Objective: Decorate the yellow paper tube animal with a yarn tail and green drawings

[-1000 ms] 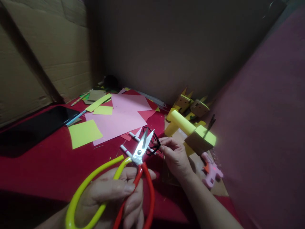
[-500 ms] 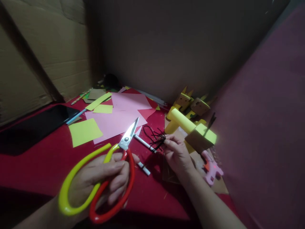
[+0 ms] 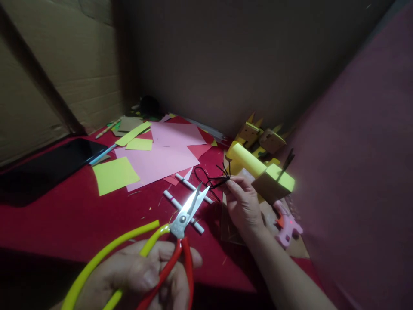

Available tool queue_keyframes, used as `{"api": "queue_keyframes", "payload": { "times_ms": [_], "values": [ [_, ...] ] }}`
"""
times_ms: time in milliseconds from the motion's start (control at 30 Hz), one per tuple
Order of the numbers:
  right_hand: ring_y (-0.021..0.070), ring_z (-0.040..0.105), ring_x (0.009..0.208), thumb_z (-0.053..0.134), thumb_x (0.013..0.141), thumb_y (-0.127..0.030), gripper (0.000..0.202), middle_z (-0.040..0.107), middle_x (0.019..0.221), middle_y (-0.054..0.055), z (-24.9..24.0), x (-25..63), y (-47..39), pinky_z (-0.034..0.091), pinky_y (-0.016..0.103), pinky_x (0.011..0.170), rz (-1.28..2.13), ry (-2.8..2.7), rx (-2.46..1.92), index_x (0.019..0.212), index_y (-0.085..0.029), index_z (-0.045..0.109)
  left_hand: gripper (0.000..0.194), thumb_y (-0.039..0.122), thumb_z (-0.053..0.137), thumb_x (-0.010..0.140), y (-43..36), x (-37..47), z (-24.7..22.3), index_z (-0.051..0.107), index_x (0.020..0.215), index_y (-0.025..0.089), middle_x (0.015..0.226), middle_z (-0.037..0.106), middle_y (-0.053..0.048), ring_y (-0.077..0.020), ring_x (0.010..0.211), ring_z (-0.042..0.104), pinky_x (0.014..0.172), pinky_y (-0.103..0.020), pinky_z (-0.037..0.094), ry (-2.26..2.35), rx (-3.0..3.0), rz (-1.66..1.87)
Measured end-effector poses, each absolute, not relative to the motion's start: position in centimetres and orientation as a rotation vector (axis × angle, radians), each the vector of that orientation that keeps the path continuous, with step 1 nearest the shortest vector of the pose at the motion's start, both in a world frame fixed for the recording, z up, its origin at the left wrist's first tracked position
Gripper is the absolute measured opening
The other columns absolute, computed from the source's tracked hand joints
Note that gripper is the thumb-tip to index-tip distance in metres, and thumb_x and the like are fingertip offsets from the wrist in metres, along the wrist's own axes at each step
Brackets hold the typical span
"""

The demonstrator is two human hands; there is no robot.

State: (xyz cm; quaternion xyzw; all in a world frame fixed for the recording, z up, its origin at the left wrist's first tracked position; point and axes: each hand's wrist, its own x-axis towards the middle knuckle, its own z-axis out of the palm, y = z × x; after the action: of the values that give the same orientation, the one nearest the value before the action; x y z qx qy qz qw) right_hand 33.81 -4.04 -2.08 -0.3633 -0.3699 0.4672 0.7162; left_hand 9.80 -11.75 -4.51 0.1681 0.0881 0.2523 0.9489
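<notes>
My left hand grips a pair of scissors with one yellow and one red handle. Their blades are slightly parted and point up and right, the tips close to a bundle of thin black strands. My right hand pinches that bundle between thumb and fingertips; a loop and several loose ends stick out. Below the blades, two white marker-like sticks lie on the red cloth. Just right of my right hand is a yellow paper figure with a box-shaped head and a tube-shaped part.
A pink glue gun lies at the right on cardboard. Two more yellow figures stand behind. Pink paper and yellow paper pieces cover the middle left, beside a black phone-like slab. Walls close in behind and right.
The scissors have moved right and nearer to the camera, and their blades have parted. The black bundle has turned and shifted slightly right in my right hand. More of the white sticks shows.
</notes>
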Motion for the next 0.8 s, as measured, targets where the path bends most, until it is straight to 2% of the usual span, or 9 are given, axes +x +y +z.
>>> {"api": "queue_keyframes", "payload": {
  "times_ms": [100,267,433,533,667,733,800],
  "values": [
    [0.0160,0.073,0.073,0.094,0.067,-0.026,0.020,0.079,0.077,-0.003,-2.1,33.9,-4.2,0.061,0.033,0.080,1.041,-0.832,-0.807,0.076,-0.025,0.077,0.039,0.022,0.070,0.076,-11.3,10.3,-4.1,0.081,0.110,0.007,0.078,0.080,-0.018,-0.0238,0.064,0.076,0.061,-0.030,0.062,0.161,0.328,0.523],
    [0.0190,0.075,0.073,0.094,0.068,-0.028,0.022,0.080,0.077,-0.002,-2.1,33.9,-4.4,0.063,0.037,0.080,1.091,-0.858,-0.807,0.077,-0.026,0.074,0.037,0.020,0.068,0.079,-11.0,10.7,-4.1,0.079,0.113,0.008,0.081,0.080,-0.014,-0.0215,0.061,0.075,0.066,-0.034,0.063,0.186,0.304,0.531],
    [0.0208,0.077,0.074,0.094,0.068,-0.028,0.024,0.080,0.077,-0.001,-2.0,33.7,-4.6,0.065,0.038,0.077,1.164,-0.870,-0.796,0.078,-0.025,0.072,0.019,0.026,0.068,0.086,-11.1,11.1,-3.2,0.078,0.092,0.011,0.071,0.076,-0.010,-0.0211,0.055,0.072,0.060,-0.033,0.062,0.279,0.323,0.569],
    [0.0225,0.079,0.077,0.093,0.069,-0.029,0.024,0.080,0.076,-0.001,-2.0,33.6,-4.6,0.066,0.040,0.079,1.203,-0.870,-0.781,0.079,-0.026,0.072,0.022,0.027,0.068,0.090,-11.3,11.2,-2.4,0.077,0.103,0.012,0.069,0.074,-0.006,-0.0226,0.056,0.074,0.062,-0.036,0.064,0.339,0.330,0.604],
    [0.0224,0.078,0.076,0.093,0.069,-0.029,0.023,0.080,0.075,-0.001,-2.0,33.6,-4.6,0.066,0.042,0.081,1.248,-0.868,-0.767,0.078,-0.025,0.071,0.023,0.032,0.067,0.095,-11.7,11.6,-2.3,0.076,0.104,0.012,0.062,0.071,-0.004,-0.0219,0.054,0.074,0.052,-0.025,0.056,0.374,0.389,0.643],
    [0.0212,0.077,0.073,0.092,0.069,-0.029,0.024,0.080,0.075,-0.002,-1.9,33.5,-4.6,0.067,0.042,0.082,1.270,-0.868,-0.766,0.077,-0.025,0.071,0.025,0.035,0.065,0.098,-11.9,12.0,-2.6,0.076,0.101,0.013,0.057,0.067,-0.003,-0.0190,0.048,0.070,0.047,-0.022,0.051,0.388,0.418,0.649],
    [0.0209,0.077,0.072,0.092,0.069,-0.029,0.024,0.079,0.074,-0.002,-1.9,33.5,-4.8,0.067,0.043,0.082,1.289,-0.871,-0.768,0.077,-0.025,0.070,0.025,0.038,0.066,0.097,-11.9,12.6,-2.9,0.075,0.099,0.014,0.051,0.060,0.001,-0.0153,0.040,0.061,0.045,-0.024,0.051,0.363,0.456,0.679]
  ]
}}
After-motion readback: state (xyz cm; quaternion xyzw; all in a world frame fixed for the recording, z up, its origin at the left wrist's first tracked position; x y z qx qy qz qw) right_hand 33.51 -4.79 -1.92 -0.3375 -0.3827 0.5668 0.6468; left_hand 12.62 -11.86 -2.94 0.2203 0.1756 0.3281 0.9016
